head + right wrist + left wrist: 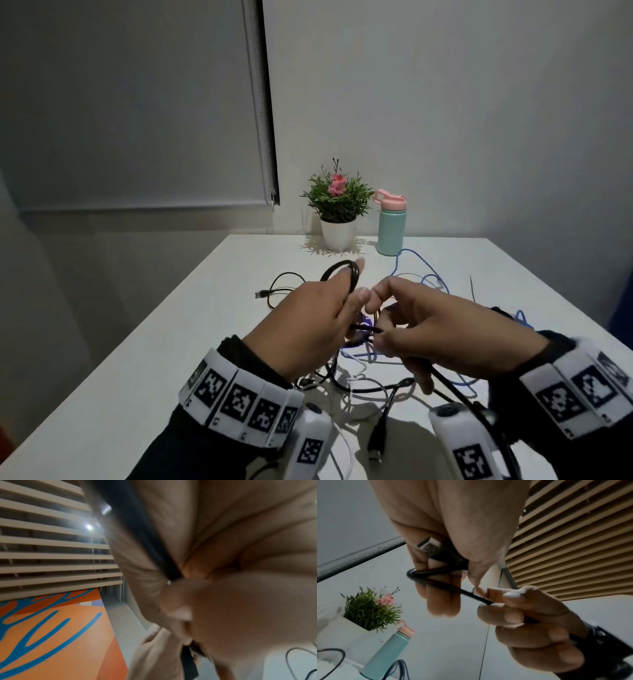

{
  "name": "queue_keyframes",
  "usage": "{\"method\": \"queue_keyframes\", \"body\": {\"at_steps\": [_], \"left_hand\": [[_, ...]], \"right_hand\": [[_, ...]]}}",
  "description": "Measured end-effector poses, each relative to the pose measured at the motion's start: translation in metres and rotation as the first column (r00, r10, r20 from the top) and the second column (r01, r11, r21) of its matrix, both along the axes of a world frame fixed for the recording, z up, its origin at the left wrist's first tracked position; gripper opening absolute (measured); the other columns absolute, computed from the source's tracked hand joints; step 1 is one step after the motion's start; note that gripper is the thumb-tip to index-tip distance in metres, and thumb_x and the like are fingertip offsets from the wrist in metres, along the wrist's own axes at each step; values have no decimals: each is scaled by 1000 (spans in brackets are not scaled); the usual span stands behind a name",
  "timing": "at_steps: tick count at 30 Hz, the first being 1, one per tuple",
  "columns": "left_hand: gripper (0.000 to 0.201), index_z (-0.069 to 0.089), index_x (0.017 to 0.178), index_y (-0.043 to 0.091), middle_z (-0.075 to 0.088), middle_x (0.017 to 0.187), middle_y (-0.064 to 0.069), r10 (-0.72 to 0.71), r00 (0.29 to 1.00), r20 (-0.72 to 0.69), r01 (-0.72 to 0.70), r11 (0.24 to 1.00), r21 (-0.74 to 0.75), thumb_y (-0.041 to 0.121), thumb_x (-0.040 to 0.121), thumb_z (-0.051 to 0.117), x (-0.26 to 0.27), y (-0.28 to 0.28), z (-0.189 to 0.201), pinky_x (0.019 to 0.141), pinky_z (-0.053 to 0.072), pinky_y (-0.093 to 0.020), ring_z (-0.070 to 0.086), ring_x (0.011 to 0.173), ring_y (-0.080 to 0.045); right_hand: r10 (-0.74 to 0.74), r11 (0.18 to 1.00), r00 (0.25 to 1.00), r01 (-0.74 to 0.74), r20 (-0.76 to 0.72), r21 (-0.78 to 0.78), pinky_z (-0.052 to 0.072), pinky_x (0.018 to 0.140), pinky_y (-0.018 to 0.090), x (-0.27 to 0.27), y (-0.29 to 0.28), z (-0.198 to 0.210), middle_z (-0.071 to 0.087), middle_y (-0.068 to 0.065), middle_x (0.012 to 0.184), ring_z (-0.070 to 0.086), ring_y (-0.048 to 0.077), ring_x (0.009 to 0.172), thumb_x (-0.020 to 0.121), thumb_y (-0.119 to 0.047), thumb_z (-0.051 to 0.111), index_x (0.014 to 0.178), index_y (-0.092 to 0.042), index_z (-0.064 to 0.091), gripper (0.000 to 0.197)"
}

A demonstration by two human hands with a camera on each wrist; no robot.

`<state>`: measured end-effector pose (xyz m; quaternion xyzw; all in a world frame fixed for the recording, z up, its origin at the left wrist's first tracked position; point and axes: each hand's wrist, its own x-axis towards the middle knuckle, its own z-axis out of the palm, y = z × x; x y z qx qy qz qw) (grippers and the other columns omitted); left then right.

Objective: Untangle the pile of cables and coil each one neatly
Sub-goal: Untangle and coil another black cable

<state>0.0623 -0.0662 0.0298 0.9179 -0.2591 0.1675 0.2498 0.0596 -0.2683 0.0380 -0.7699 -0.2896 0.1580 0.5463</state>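
Observation:
A black cable (343,268) is looped round the fingers of my left hand (354,291), raised above the table. In the left wrist view the left hand (447,574) pins the cable's USB plug (429,545) with its thumb. My right hand (404,318) pinches the same black cable (471,593) just beside the left fingers. In the right wrist view the cable (145,534) runs across the palm of the right hand (223,588). Below both hands lies a tangled pile of cables (363,373), black, white and blue, partly hidden by the hands.
On the white table (171,342), a potted plant (337,233) and a teal bottle with a pink lid (391,229) stand at the far edge. A blue cable (424,267) spreads back right. Loose USB plugs lie at the left (262,294) and front (376,442).

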Motion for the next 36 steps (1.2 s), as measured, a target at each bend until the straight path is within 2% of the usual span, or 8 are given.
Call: {"method": "queue_keyframes", "body": {"at_steps": [5,10,13,19,23,25,30,36], "left_hand": [[50,44,78,33,57,69,8,22,994,107,-37,988,148,76,92,22,-4,11,8,59,36,-35,51,64,-6],[78,47,64,17,52,54,6,222,973,65,-229,963,142,93,72,31,11,37,14,50,27,-32,45,50,-8],[75,44,56,19,40,50,10,9,968,-250,-59,979,-193,93,67,48,12,44,14,54,30,-30,36,49,-10],[31,64,73,14,41,52,8,-838,526,-145,-17,161,-987,39,91,66,0,13,12,57,47,-26,36,37,-6],[19,61,99,6,74,100,-15,-774,631,52,-42,-101,-994,21,99,49,-2,-3,20,74,58,-30,68,66,-15],[19,55,106,7,70,121,-20,-631,775,28,71,43,-997,20,103,42,1,-4,18,84,58,-32,75,89,-24],[20,53,120,20,66,125,13,-34,992,120,94,837,-540,27,108,38,8,4,7,86,52,-18,71,98,-1],[14,48,110,24,70,89,3,49,990,133,-28,988,-154,34,106,39,10,10,4,72,48,-38,64,80,-21]], "right_hand": [[106,994,994,-105,-22,21,52,50,34,-3,-14,10,63,3,90,50,27,58,74,-6,67,100,-32,57,38],[46,998,998,-44,34,-38,48,45,29,-2,-26,18,66,6,89,51,21,46,80,-15,76,111,-32,61,38],[-138,990,951,125,275,65,44,44,23,1,-23,19,68,-5,84,53,19,42,87,-15,73,104,-30,70,22],[-247,952,856,303,453,-54,42,42,21,7,5,-1,70,0,78,53,13,41,99,-23,55,98,-28,64,10],[-64,969,964,122,256,-216,51,46,33,-1,26,-15,67,6,80,59,18,47,91,-23,63,109,-27,54,20],[-44,986,986,69,164,-152,52,45,34,-2,27,-10,64,10,80,58,18,48,87,-21,68,117,-26,50,36],[-140,975,963,175,230,-139,49,40,32,11,28,15,65,15,81,55,22,40,84,-8,63,113,-21,46,36],[-6,965,965,75,262,-251,47,38,29,21,34,48,66,31,83,50,21,38,76,3,61,81,-18,45,27]]}}
